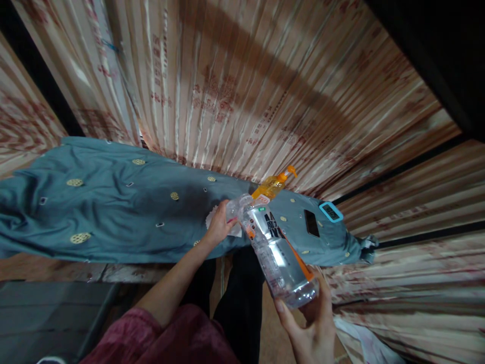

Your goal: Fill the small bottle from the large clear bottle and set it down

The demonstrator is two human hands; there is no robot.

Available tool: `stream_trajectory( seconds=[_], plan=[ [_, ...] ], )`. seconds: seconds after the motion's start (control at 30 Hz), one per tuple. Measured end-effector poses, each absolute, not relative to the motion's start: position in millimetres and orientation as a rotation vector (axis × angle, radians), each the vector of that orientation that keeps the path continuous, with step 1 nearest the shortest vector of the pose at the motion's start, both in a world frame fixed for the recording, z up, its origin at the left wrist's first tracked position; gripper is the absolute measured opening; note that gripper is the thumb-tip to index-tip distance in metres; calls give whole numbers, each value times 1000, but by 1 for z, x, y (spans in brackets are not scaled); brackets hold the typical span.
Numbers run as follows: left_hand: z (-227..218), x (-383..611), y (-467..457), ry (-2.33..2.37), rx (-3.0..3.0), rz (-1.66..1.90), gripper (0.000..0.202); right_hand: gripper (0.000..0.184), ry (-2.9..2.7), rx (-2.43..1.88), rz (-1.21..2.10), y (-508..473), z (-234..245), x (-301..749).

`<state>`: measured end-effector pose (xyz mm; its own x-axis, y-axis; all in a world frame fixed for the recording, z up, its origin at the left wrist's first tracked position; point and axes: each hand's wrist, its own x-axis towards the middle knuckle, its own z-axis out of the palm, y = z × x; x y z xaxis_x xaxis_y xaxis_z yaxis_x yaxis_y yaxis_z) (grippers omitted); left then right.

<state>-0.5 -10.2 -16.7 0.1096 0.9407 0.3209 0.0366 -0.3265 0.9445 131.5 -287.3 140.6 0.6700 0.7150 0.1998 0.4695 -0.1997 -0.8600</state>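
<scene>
A large clear plastic bottle [278,253] with a silver and orange label lies tilted in front of me, its base toward me. My right hand [312,318] grips it near the base, thumb and fingers around the sides. At the bottle's neck end, my left hand [221,226] is closed on a small clear plastic container [237,206], and a bit of pink shows by its fingers. Bottle neck and container overlap; I cannot tell whether they touch. Partly beneath my left hand is a white tissue [237,230] on the cloth.
A blue-grey patterned cloth [125,217] covers the long narrow table. Behind the bottle is an orange pump bottle [271,186]. To the right lie a dark phone [311,223] and a blue-framed digital timer [331,212]. A pleated curtain [235,96] hangs along the far side.
</scene>
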Motion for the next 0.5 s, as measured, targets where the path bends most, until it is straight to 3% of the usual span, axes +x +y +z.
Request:
stream_trajectory(
  seconds=[0.5],
  plan=[
    [-12, 0, -11, 1031, 1543, 1309, 63, 108, -931, -1831, 303, -286, 142, 130]
  ],
)
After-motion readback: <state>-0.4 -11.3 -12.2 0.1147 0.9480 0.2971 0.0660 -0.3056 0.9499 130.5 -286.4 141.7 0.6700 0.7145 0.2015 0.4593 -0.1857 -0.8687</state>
